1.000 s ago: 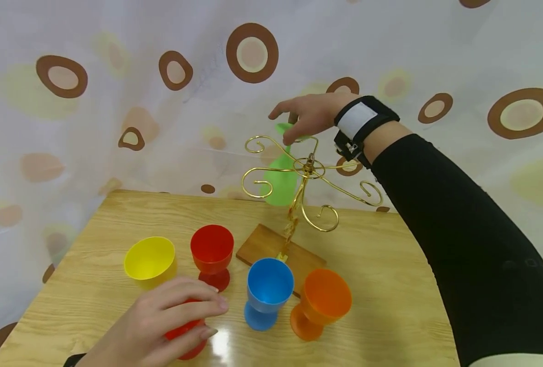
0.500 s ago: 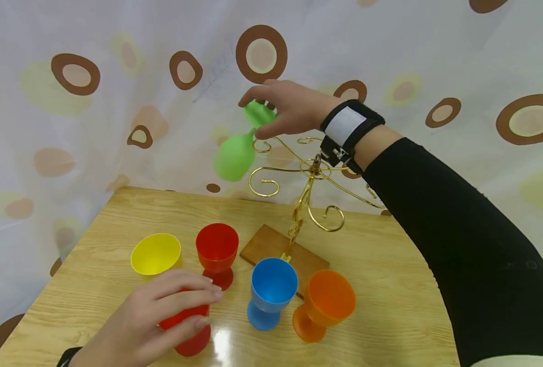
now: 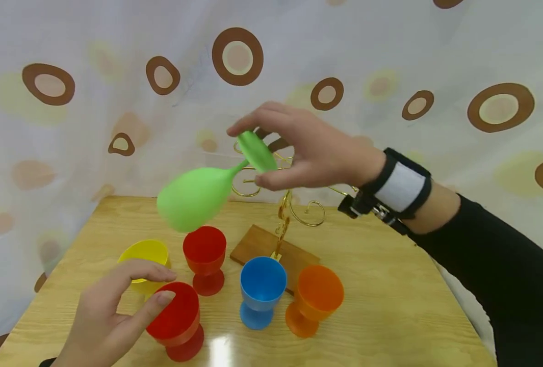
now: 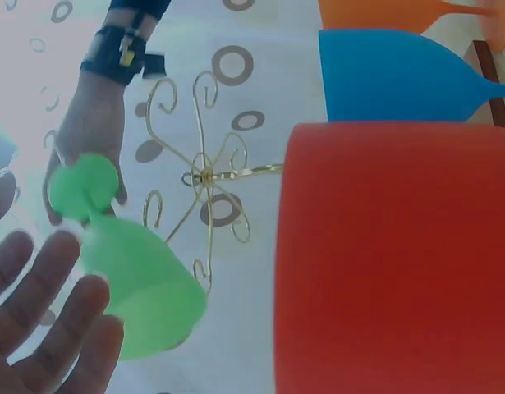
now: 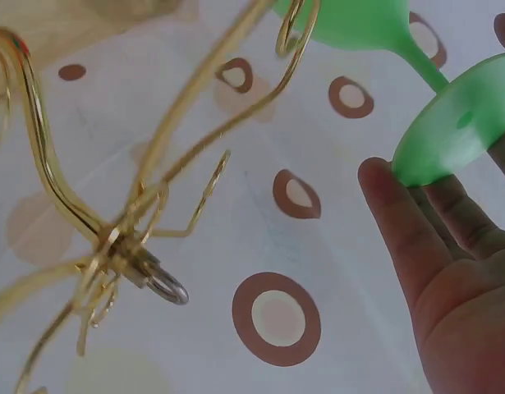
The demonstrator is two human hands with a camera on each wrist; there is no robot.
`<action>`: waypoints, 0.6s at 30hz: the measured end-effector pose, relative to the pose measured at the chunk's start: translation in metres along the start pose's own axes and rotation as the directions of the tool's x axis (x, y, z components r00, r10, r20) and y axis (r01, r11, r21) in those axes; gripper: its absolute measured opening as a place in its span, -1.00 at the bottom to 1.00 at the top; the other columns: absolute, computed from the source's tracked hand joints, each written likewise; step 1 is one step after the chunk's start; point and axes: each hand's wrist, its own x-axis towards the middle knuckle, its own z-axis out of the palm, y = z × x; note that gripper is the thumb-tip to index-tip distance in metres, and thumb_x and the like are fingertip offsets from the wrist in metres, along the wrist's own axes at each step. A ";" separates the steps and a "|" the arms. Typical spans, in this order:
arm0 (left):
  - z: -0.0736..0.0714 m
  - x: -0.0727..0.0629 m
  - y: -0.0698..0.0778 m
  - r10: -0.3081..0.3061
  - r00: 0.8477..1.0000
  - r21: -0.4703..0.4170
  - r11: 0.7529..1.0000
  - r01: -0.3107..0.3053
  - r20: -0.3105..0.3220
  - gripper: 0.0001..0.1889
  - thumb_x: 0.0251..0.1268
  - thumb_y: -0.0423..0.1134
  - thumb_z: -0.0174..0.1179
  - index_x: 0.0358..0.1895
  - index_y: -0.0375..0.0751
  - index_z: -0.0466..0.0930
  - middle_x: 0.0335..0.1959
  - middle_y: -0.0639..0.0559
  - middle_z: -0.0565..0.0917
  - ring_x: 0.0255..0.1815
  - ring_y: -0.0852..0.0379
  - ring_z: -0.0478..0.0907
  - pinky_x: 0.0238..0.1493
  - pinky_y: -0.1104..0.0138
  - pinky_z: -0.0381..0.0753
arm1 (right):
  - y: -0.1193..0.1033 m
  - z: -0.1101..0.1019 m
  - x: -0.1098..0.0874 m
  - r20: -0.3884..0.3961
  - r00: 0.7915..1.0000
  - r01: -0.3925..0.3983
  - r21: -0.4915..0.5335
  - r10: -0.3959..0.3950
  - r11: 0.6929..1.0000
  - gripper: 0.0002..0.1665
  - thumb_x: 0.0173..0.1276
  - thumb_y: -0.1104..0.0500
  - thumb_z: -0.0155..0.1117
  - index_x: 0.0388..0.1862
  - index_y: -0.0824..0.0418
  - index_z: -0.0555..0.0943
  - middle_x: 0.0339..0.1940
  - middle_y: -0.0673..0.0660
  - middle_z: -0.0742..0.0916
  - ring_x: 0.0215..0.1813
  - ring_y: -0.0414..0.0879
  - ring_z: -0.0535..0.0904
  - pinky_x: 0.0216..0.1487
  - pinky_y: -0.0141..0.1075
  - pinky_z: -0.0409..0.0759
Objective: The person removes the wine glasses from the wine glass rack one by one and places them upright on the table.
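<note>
My right hand (image 3: 314, 148) pinches the round foot of a light green plastic goblet (image 3: 193, 199) between thumb and fingers. The goblet is tilted, its bowl lower and to the left, above the table. The right wrist view shows fingertips at the edge of the goblet's foot (image 5: 457, 123). My left hand (image 3: 108, 306) is held with fingers apart beside the nearer red goblet (image 3: 177, 321), the thumb overlapping its rim in the head view. A yellow goblet (image 3: 135, 250) is partly hidden behind the left hand. Another red goblet (image 3: 204, 260) stands farther back.
A blue goblet (image 3: 262, 285) and an orange goblet (image 3: 319, 293) stand upright right of the red ones. Behind them rises a gold stand with curled wire arms (image 5: 121, 246) on a wooden base (image 3: 299, 255). A patterned cloth (image 3: 184, 46) hangs behind the table.
My right hand has drawn the green goblet off the stand, leftward and nearer, tilting its bowl to the left. My left hand has shifted left, uncovering more of the near red goblet.
</note>
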 end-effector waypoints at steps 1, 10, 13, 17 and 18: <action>0.001 -0.001 0.001 -0.025 1.000 0.003 1.000 0.025 -0.017 -0.71 0.18 -0.24 0.45 -0.12 -0.32 0.64 -0.20 0.02 0.73 -0.11 0.25 0.61 0.07 0.58 0.50 | -0.007 0.002 -0.009 -0.026 0.999 0.020 0.026 -0.020 0.999 -0.33 0.19 0.18 0.48 0.30 0.15 0.50 0.16 0.00 0.59 0.09 -0.21 0.55 0.02 -0.34 0.69; 0.016 0.006 0.010 -0.050 0.990 -0.132 0.991 0.033 -0.131 -0.54 0.11 -0.24 0.50 -0.21 -0.57 0.46 -0.25 0.00 0.63 -0.14 0.22 0.56 -0.02 0.54 0.49 | -0.047 0.021 -0.083 -0.224 0.974 0.008 0.232 0.045 0.973 -0.22 0.01 0.29 0.57 0.25 0.28 0.47 0.14 0.08 0.59 0.13 -0.03 0.56 0.02 -0.17 0.72; 0.018 0.006 0.011 -0.065 0.991 -0.146 0.988 0.048 -0.119 -0.55 0.14 -0.26 0.48 -0.15 -0.58 0.48 -0.19 0.03 0.64 -0.11 0.22 0.56 0.00 0.54 0.51 | -0.049 0.032 -0.103 -0.255 0.962 -0.006 0.330 0.095 0.944 -0.23 0.06 0.25 0.58 0.25 0.31 0.45 0.12 0.12 0.59 0.15 0.02 0.55 0.02 -0.10 0.72; 0.021 0.005 0.015 -0.013 0.999 -0.078 0.997 0.009 -0.050 -0.60 0.27 -0.19 0.39 -0.02 -0.49 0.60 -0.11 0.03 0.70 -0.05 0.26 0.59 0.10 0.58 0.50 | -0.051 0.052 -0.123 -0.263 0.960 0.009 0.370 0.095 0.929 -0.27 0.15 0.13 0.56 0.22 0.31 0.43 0.12 0.18 0.57 0.14 0.01 0.55 -0.03 -0.08 0.74; 0.021 0.003 0.017 -0.003 0.999 -0.059 0.998 0.001 -0.034 -0.61 0.31 -0.16 0.35 -0.02 -0.46 0.61 -0.11 0.05 0.71 -0.06 0.28 0.59 0.10 0.58 0.51 | -0.052 0.058 -0.128 -0.262 0.960 0.008 0.367 0.096 0.930 -0.28 0.17 0.10 0.55 0.21 0.31 0.43 0.12 0.18 0.56 0.14 0.00 0.55 -0.04 -0.08 0.74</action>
